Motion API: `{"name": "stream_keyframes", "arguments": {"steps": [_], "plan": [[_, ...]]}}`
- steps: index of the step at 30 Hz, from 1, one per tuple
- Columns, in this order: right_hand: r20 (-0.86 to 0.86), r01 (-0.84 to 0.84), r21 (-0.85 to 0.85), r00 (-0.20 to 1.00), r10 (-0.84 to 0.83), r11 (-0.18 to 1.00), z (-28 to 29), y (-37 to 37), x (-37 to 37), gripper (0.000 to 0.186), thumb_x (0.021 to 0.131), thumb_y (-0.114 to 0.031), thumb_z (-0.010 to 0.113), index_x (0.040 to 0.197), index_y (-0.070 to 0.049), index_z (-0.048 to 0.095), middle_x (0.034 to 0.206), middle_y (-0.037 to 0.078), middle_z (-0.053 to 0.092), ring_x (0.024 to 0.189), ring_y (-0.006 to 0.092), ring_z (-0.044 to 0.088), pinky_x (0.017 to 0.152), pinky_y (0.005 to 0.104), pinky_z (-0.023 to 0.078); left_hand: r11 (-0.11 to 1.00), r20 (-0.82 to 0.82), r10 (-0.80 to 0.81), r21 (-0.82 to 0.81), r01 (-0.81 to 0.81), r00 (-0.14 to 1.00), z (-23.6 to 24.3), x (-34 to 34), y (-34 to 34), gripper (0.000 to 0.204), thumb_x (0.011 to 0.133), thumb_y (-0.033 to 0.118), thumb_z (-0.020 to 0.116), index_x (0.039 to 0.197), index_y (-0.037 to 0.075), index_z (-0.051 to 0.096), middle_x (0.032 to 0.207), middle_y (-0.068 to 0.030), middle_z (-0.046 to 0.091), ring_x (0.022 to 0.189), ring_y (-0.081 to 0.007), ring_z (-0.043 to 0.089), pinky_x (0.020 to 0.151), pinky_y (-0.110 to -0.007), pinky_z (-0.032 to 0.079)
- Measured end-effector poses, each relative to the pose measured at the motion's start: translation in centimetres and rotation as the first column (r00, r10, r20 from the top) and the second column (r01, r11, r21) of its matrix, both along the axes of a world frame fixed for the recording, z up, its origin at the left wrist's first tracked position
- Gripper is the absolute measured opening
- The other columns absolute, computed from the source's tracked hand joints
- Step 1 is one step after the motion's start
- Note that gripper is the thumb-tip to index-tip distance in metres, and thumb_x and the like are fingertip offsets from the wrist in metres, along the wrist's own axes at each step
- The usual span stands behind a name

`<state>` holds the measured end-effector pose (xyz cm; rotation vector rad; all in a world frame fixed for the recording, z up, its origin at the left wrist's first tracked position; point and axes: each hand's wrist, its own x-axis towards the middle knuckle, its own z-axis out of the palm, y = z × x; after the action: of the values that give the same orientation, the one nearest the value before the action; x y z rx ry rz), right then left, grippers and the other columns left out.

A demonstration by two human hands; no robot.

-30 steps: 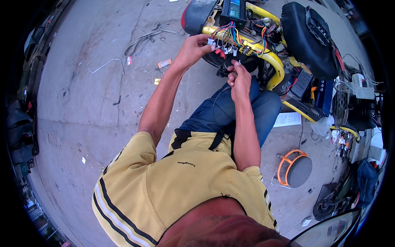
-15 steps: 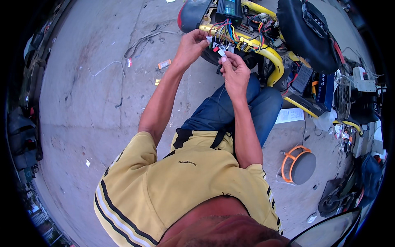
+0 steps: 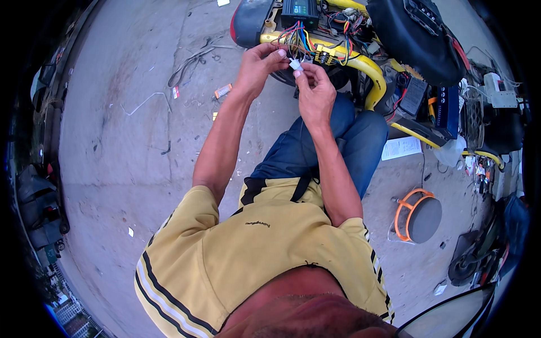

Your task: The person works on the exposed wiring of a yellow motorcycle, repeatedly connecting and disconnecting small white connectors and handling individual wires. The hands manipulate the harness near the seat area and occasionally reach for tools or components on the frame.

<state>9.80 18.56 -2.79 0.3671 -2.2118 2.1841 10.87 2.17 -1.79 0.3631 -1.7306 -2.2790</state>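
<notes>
A small white wire connector [image 3: 296, 65] is between my two hands, at the end of a bundle of coloured wires [image 3: 294, 35]. My right hand [image 3: 316, 93] pinches it between thumb and fingertips. From the other side, my left hand [image 3: 260, 69] is closed with thumb and forefinger at the connector's wire end; its exact grip is partly hidden. The wires run down from a black box with a screen [image 3: 300, 12], over the yellow tube frame [image 3: 360, 63] of a vehicle. A yellow terminal block [image 3: 325, 54] sits on the tube beside my right hand.
A black seat [image 3: 420, 42] rests at the upper right. Behind my knees lies a white paper sheet [image 3: 401, 147], with an orange-framed round stool [image 3: 422, 218] farther right. Straps [image 3: 194, 61] and a small orange box [image 3: 223, 90] lie on the concrete at left.
My hands have come closer together, and the white connector now sits between them. A red connector seen earlier beside it no longer shows. The whole view has shifted slightly.
</notes>
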Motion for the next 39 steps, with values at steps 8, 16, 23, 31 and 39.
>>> {"name": "stream_keyframes", "arguments": {"steps": [8, 16, 23, 31, 39], "plan": [[0.009, 0.016, -0.027, 1.000, -0.015, 1.000, -0.4, -0.4, 0.1, 0.021, 0.093, -0.010, 0.076, 0.110, 0.002, 0.072, 0.088, 0.008, 0.075, 0.076, 0.0114, 0.067, 0.071, 0.0283, 0.055, 0.978, -0.009, -0.086, 0.188, 0.086, 0.996, -0.1, 0.6, -0.5, 0.027, 0.101, 0.005, 0.066, 0.126, -0.002, 0.070, 0.107, -0.0074, 0.073, 0.092, -0.0136, 0.067, 0.077, -0.027, 0.053], [0.115, -0.045, -0.120, 0.992, 0.059, 0.992, 0.2, -0.4, 0.0, 0.023, 0.095, -0.012, 0.076, 0.110, 0.005, 0.072, 0.087, 0.007, 0.075, 0.074, 0.0093, 0.067, 0.069, 0.0261, 0.054, 0.955, -0.070, -0.126, 0.260, 0.140, 0.990, -0.7, 0.2, -0.4, 0.029, 0.102, 0.002, 0.061, 0.129, -0.005, 0.068, 0.115, -0.0099, 0.072, 0.095, -0.0151, 0.065, 0.084, -0.029, 0.054], [0.239, -0.124, -0.324, 0.948, 0.208, 0.938, 0.0, -0.3, -0.6, 0.022, 0.100, -0.012, 0.070, 0.113, 0.006, 0.070, 0.090, 0.008, 0.075, 0.073, 0.0093, 0.067, 0.063, 0.0228, 0.052, 0.938, -0.083, -0.161, 0.298, 0.179, 0.983, -0.5, 0.2, -0.5, 0.027, 0.101, 0.001, 0.063, 0.126, -0.006, 0.069, 0.108, -0.0114, 0.072, 0.092, -0.0151, 0.066, 0.083, -0.029, 0.056], [0.211, -0.074, -0.302, 0.967, 0.142, 0.950, 0.0, -0.3, -0.3, 0.018, 0.098, -0.007, 0.071, 0.111, 0.005, 0.069, 0.093, 0.009, 0.075, 0.077, 0.0099, 0.070, 0.066, 0.0230, 0.055, 0.968, -0.035, -0.087, 0.232, 0.093, 0.996, 0.1, 0.4, -0.5, 0.023, 0.099, 0.007, 0.070, 0.119, -0.004, 0.071, 0.096, -0.0066, 0.073, 0.083, -0.0136, 0.068, 0.073, -0.026, 0.056], [-0.092, 0.032, -0.093, 0.995, -0.041, 0.995, -0.5, -1.3, 0.4, 0.018, 0.093, 0.000, 0.074, 0.110, 0.002, 0.069, 0.095, 0.009, 0.076, 0.084, 0.0117, 0.072, 0.078, 0.0280, 0.059, 0.984, -0.013, 0.046, 0.172, -0.043, 0.999, 0.5, 0.8, 0.5, 0.013, 0.095, 0.010, 0.077, 0.101, 0.001, 0.070, 0.090, -0.0048, 0.072, 0.078, -0.0114, 0.067, 0.069, -0.025, 0.055]]}}
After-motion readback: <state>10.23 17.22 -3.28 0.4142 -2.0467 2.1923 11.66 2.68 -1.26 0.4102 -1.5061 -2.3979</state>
